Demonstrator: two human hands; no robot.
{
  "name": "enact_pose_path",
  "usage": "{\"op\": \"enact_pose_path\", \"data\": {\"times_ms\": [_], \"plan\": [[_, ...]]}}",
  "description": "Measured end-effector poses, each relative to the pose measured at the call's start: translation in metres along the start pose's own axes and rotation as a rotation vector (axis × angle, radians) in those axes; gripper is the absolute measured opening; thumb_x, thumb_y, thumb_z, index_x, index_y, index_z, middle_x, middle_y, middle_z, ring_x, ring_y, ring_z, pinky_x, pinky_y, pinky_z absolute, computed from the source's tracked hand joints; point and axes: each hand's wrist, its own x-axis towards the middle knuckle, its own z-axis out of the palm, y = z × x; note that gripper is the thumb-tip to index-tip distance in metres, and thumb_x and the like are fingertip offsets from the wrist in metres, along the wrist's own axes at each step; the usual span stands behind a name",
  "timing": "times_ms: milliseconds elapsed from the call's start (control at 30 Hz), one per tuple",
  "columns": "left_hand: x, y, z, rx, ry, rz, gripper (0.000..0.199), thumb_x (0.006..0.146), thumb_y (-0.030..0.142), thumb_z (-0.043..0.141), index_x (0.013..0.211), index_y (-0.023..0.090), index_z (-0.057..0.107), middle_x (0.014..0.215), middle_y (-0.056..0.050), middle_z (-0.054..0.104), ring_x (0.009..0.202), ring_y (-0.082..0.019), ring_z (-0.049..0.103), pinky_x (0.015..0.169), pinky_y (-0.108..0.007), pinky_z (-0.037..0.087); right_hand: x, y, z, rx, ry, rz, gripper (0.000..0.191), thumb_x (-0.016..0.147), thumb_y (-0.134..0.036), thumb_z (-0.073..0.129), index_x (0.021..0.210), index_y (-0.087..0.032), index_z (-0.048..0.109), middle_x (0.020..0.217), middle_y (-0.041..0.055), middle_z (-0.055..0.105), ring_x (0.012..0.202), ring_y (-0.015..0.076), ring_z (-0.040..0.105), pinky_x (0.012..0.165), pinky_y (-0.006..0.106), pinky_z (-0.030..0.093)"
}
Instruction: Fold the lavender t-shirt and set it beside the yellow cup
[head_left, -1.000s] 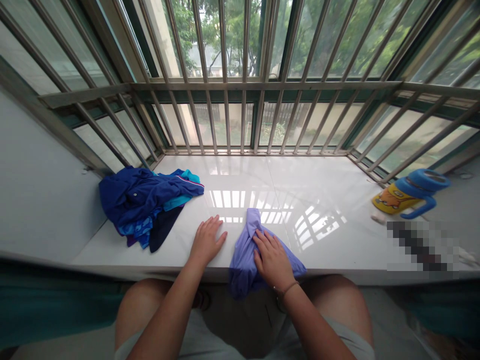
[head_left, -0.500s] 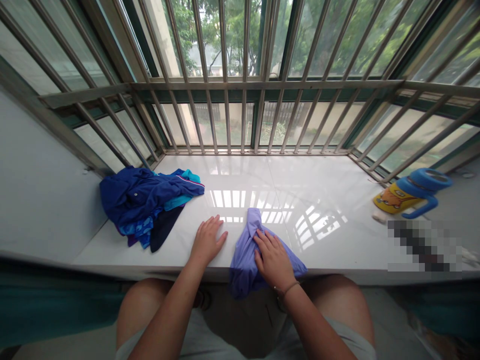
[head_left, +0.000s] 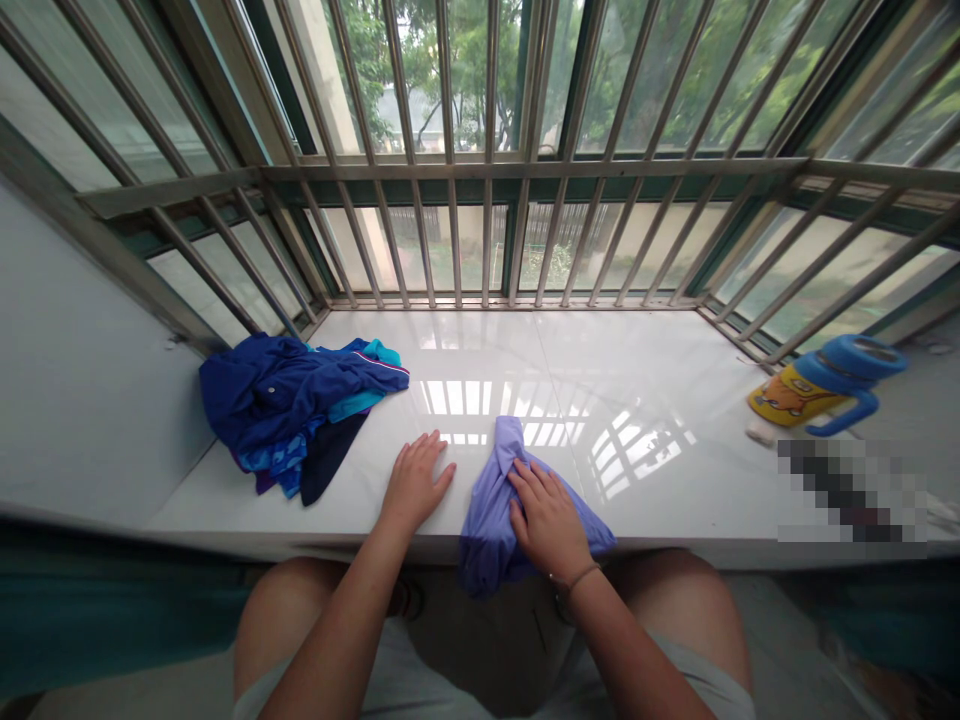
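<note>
The worktop was a glossy white slab, smooth enough to mirror the window bars as bright stripes near its middle. On it, at six o'clock close to the near edge, lay a lilac cloth, soft and thin, bunched into a rough wedge with one narrow end pointing toward twelve o'clock. Its lower part hung over the front edge of the slab, so its full shape could not be made out.

The right hand rested on top of the cloth with fingers curled into the folds, pressing and gripping the fabric. A thin band circled the wrist. The left hand lay flat and open on the bare slab just beside the cloth, at about nine o'clock from it, fingers spread, grasping nothing.

At ten o'clock, well apart from the hands, sat a heap of clothes: dark blue fabric with a small button, teal and patterned blue pieces, and a black piece underneath. The pieces were tangled, so how many there were could not be told.

At three o'clock lay a yellow cup on its side, of smooth plastic with a round blue lid and a blue loop handle. Just below it a patch of the picture was blurred into blocks, hiding whatever lay there. The bars were dull grey metal, slim and straight.
</note>
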Motion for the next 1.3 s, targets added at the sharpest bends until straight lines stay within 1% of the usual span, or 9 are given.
{"op": "enact_pose_path", "data": {"times_ms": [533, 700, 800, 1067, 1300], "plan": [[0.0005, 0.0000, -0.0007, -0.006, -0.001, -0.001, 0.042, 0.107, 0.041, 0.057, 0.145, 0.025, 0.068, 0.165, -0.011, 0.060, 0.155, -0.033, 0.055, 0.130, -0.057, 0.042, -0.0004, -0.0001, 0.0012, -0.006, 0.005, 0.002, 0.050, 0.105, -0.026, 0.054, 0.153, -0.026, 0.066, 0.167, 0.0054, 0.058, 0.156, 0.0318, 0.050, 0.132, 0.056, 0.036], [0.0000, 0.0009, -0.0010, -0.004, 0.007, -0.004, 0.042, 0.107, 0.041, 0.057, 0.144, 0.026, 0.068, 0.165, -0.011, 0.061, 0.155, -0.033, 0.055, 0.130, -0.057, 0.042, -0.0002, 0.0002, 0.0007, -0.002, -0.004, 0.007, 0.049, 0.105, -0.027, 0.053, 0.152, -0.024, 0.067, 0.168, 0.0039, 0.057, 0.156, 0.0327, 0.050, 0.132, 0.056, 0.035], [-0.0001, 0.0009, -0.0008, -0.005, 0.006, -0.002, 0.042, 0.107, 0.040, 0.057, 0.144, 0.024, 0.069, 0.165, -0.012, 0.061, 0.155, -0.033, 0.055, 0.130, -0.057, 0.042, -0.0001, 0.0003, 0.0000, 0.001, -0.012, 0.009, 0.049, 0.106, -0.028, 0.053, 0.152, -0.024, 0.067, 0.169, 0.0033, 0.056, 0.157, 0.0323, 0.050, 0.133, 0.056, 0.035], [0.0000, 0.0003, 0.0000, -0.050, 0.017, -0.008, 0.044, 0.105, 0.039, 0.060, 0.145, 0.024, 0.070, 0.164, -0.013, 0.061, 0.154, -0.035, 0.056, 0.130, -0.057, 0.041, -0.0003, -0.0002, -0.0004, -0.010, 0.004, 0.000, 0.050, 0.104, -0.026, 0.055, 0.152, -0.024, 0.068, 0.167, 0.0061, 0.058, 0.156, 0.0316, 0.050, 0.132, 0.055, 0.036], [0.0003, 0.0002, -0.0007, -0.089, 0.027, -0.008, 0.043, 0.105, 0.039, 0.060, 0.143, 0.024, 0.071, 0.164, -0.013, 0.062, 0.154, -0.036, 0.056, 0.130, -0.059, 0.040, -0.0004, 0.0001, 0.0003, -0.002, -0.003, 0.006, 0.051, 0.105, -0.026, 0.055, 0.154, -0.025, 0.067, 0.168, 0.0048, 0.057, 0.156, 0.0326, 0.050, 0.132, 0.056, 0.036]]}}
